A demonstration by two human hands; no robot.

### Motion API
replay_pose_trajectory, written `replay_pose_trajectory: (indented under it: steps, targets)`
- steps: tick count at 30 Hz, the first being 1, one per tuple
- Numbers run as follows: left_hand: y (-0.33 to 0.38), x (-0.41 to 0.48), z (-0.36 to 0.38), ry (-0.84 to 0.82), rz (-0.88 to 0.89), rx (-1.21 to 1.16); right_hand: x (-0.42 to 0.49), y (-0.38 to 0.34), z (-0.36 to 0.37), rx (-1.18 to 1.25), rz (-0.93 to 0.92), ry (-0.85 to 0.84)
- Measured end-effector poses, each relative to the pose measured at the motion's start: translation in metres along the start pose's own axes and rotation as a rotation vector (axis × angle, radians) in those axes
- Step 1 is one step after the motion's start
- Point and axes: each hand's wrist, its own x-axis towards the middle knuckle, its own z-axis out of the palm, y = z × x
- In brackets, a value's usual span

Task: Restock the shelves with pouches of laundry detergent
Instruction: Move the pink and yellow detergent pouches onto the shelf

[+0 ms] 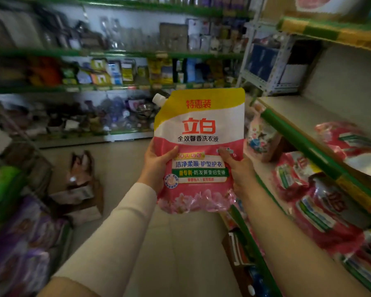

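The soft pink, white and yellow plastic pouch (198, 151) is up in the air over the aisle — not shelved yet. The left hand (156, 168) and right hand (240, 174) each grip one side. More pink pouches (321, 202) lie behind the green front edge of the right shelf (304, 146), so some stocking looks done.

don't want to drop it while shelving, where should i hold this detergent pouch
Hold the detergent pouch by its lower half, from both side edges: it stands upright, bulging at the bottom, with only a small spout at its top corner.
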Motion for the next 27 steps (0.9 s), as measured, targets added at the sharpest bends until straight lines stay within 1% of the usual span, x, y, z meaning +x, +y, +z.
replay_pose_trajectory:
  steps: [7, 13, 18, 20, 23, 27]
  targets:
    - [0.012, -0.004, -0.094, 0.209, 0.070, -0.056, 0.009, 0.049, 0.087, -0.087, 0.103, -0.159]
    - [-0.006, -0.024, -0.159, 0.436, 0.134, -0.107, 0.006, 0.101, 0.136, -0.110, 0.227, -0.353]
    - [-0.014, -0.048, -0.192, 0.633, 0.180, -0.127, -0.003, 0.130, 0.171, -0.137, 0.351, -0.491]
    - [-0.014, -0.060, -0.206, 0.700, 0.193, -0.138, -0.010, 0.138, 0.186, -0.182, 0.412, -0.559]
    - [-0.008, -0.084, -0.223, 0.799, 0.225, -0.152, -0.025, 0.147, 0.211, -0.266, 0.503, -0.611]
    - [0.011, -0.121, -0.251, 0.892, 0.311, -0.155, -0.057, 0.154, 0.253, -0.273, 0.538, -0.751]
